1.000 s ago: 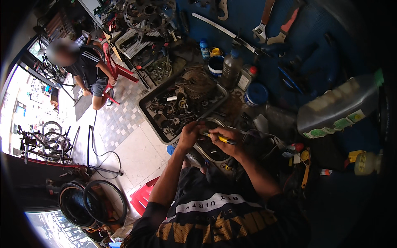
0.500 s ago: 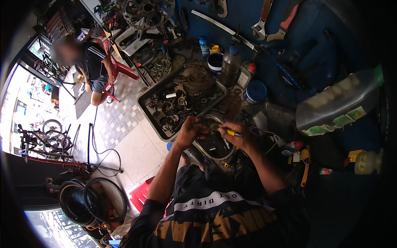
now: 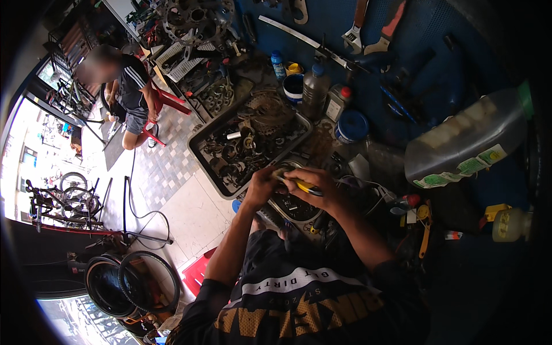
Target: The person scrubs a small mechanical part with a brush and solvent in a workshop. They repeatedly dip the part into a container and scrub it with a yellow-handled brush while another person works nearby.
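Yellow and black mark the handle of a brush (image 3: pixel 307 187), held in the right hand (image 3: pixel 321 183) with the fingers wrapped closely around it; a clock face is centred on the hands, twelve being towards the blue wall panel (image 3: pixel 434 29). The brush's pale bristles point to ten o'clock, beside the fingertips of the left hand (image 3: pixel 263 185); these are curled narrowly together, and from where I stand I cannot tell whether they pinch a small part. Below the hands, towards five o'clock, lies a metal-rimmed basin (image 3: pixel 303 221). At eleven o'clock, a grey tray (image 3: pixel 196 150) contains loose metal parts and toothed sprockets (image 3: pixel 266 108). Lettering and labels: on the person's black shirt (image 3: pixel 259 253), at six o'clock, a white band bears dark capitals, with larger gold letters beneath; a grey bottle with a red cap (image 3: pixel 333 106), at one o'clock, carries a pale label whose print is too small to read; a big translucent jug (image 3: pixel 443 152), between two and three o'clock, carries green-and-white labels; a blue tub (image 3: pixel 352 127) stands at two o'clock.
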{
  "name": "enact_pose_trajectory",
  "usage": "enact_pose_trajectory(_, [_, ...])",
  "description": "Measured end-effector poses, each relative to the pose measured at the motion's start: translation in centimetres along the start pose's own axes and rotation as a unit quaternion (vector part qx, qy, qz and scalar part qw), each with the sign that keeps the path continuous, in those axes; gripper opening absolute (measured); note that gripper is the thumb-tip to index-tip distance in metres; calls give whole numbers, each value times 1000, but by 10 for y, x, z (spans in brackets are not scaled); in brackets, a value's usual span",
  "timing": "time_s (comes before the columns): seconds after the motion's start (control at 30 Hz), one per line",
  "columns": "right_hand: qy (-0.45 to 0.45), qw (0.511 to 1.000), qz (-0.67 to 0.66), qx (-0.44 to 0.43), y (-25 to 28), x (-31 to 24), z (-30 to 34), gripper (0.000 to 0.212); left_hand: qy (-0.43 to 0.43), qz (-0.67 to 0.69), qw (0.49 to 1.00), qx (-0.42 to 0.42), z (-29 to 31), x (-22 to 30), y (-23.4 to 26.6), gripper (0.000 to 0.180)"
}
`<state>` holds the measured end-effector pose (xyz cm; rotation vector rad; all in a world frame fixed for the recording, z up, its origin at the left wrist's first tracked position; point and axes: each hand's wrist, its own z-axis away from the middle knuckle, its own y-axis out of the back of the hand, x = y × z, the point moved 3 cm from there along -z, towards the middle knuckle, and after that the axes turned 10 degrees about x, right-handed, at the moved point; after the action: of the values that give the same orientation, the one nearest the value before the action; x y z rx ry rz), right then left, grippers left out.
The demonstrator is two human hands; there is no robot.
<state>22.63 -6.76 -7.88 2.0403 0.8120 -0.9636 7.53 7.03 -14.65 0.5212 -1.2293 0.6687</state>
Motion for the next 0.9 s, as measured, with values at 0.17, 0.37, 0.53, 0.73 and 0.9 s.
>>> enact_pose_trajectory(0.17, [-55,998,40,10,-12,11,-26,21,25,3,998,50,7,1,7,31])
enact_pose_trajectory(0.37, [11,1000,10,18,-20,8,-18,20,3,-143,988,52,7,1,11,24])
enact_pose_trajectory(0.53, [-73,996,43,28,-16,16,-19,23,34,5,998,56,9,6,4,21])
enact_pose_trajectory(0.73, [-137,989,46,28,-6,31,-10,23,0,-47,999,18,3,1,2,23])
enact_pose_trajectory(0.9, [-177,981,74,22,11,48,15,23,18,27,999,31,-2,-15,11,26])
